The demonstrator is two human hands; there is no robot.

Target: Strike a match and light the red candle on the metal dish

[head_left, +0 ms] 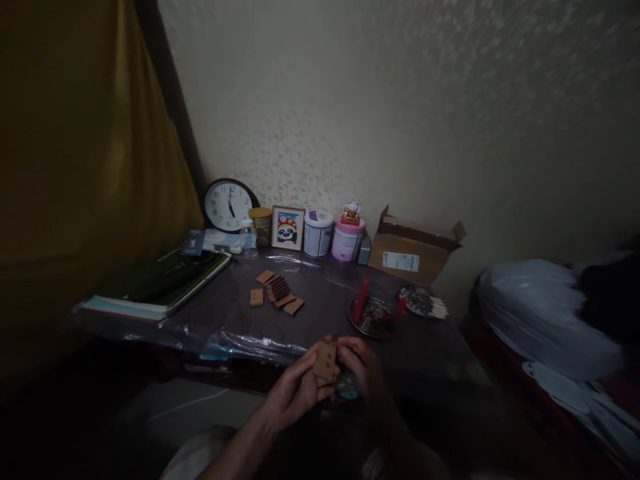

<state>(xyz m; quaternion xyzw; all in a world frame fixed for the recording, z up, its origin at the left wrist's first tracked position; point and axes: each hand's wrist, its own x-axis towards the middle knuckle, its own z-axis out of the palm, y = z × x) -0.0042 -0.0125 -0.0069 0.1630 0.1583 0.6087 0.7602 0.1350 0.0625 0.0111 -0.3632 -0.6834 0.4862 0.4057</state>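
A small brown matchbox (pixel 325 361) with red marks on its face is held up at the table's front edge. My left hand (pixel 299 388) is closed around its left side and underside. At its upper right corner, the fingers of my right hand (pixel 364 365) pinch against the box; what they cover is hidden. More matchboxes lie on the table beyond, some with dark striking sides up (pixel 277 289) and one flat and apart (pixel 257 297). To the right of them a round dish (pixel 371 333) holds dark-tipped bits, with two red sticks like candles in it.
Behind it sits a second dish (pixel 415 301) with pale matchsticks over its edge. An opened carton (pixel 415 250), two tins (pixel 318 237), a framed panda picture (pixel 288 229) and a clock (pixel 230 205) line the wall. Green books (pixel 170 280) lie left; plastic film covers the table (pixel 320 293).
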